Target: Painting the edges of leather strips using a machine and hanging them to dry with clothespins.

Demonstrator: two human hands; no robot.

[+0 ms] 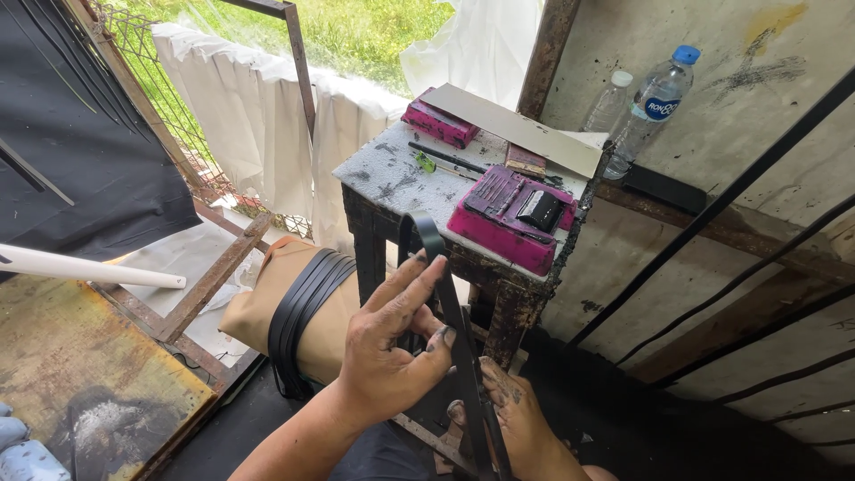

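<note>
hands: 2 in view, both yours. Left hand [387, 343] up front, fingers spread, thumb + fingertips pinching the black strap [450, 303]. Right hand [508, 405] lower, partly hidden behind strap; looks closed on the lower run, grip not fully visible.
strap: 1 black strip, looped over at top just in front of the table [392, 174], 2 runs coming down between your hands to the btm edge.
table: 1 small, white-speckled top, rusty metal legs, just behind the strap loop.
on table: 2 magenta blocks, the near one [503, 223] w/ a black roller-like piece on it, the far one [438, 120] at the back corner; 1 thin black rod [445, 158]; 1 flat grey board [517, 127] across the back.
bottles: 2 clear plastic [655, 102], blue cap + white cap, on the ledge right of table.
spare strips: 1 bundle of black bands [303, 307] wrapped over a tan roll, left of table; count per bundle can't tell.
pipe: 1 white [89, 267], far left.
</note>
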